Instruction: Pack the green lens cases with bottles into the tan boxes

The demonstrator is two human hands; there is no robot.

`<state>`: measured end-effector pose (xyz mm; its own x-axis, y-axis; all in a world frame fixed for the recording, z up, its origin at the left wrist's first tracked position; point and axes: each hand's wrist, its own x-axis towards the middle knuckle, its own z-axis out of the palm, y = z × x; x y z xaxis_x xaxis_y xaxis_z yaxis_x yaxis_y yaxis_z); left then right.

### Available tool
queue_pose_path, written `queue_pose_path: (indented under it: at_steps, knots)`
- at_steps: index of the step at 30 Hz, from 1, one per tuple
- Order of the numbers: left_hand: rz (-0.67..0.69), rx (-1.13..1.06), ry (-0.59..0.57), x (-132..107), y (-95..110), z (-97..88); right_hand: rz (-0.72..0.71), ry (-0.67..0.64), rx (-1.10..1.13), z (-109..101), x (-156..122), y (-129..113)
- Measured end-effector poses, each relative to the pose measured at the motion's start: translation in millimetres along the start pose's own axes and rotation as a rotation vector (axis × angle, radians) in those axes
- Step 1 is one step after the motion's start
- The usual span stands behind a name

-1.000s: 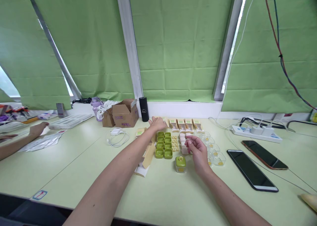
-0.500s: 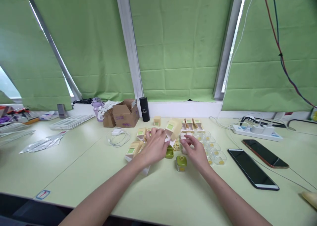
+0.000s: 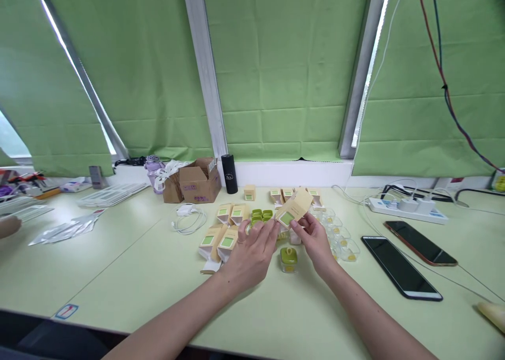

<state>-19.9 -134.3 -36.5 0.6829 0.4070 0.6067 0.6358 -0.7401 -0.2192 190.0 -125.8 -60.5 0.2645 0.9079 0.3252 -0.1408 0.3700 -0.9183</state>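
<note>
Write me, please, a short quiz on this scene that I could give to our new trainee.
1. True or false: the small tan box lies flat on the table.
2. What stands between the left hand and the right hand? A green-lidded jar; B black flask; C power strip.
3. How many phones lie on the table?
Key: 1 false, the right hand holds it raised; 2 A; 3 two.

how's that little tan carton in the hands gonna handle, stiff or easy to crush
Probably light: the right hand holds the tan carton up at its fingertips. It looks like thin folded card, so likely crushable under a hard squeeze. Flat faces suggest it won't roll.
</note>
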Motion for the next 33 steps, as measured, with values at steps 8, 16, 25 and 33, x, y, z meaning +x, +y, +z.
queue_pose_path:
  at_steps: [8,16,25,33]
  knots:
    - [-0.245,-0.315,0.158,26.4,-14.4,7.0,-0.104,0.001,-0.093,-1.8,-2.7,4.8]
    - [-0.276,-0.497,0.095,39.3,-22.0,27.6,-0.309,0.011,-0.319,-6.1,-7.4,16.5]
    - [-0.216,-0.346,0.263,15.1,-21.2,45.8,-0.770,-0.115,-0.661,-7.6,-13.8,6.7]
    - [-0.124,-0.296,0.346,6.1,-24.8,48.9,-0.924,-0.083,-0.722,-5.0,-19.4,5.4]
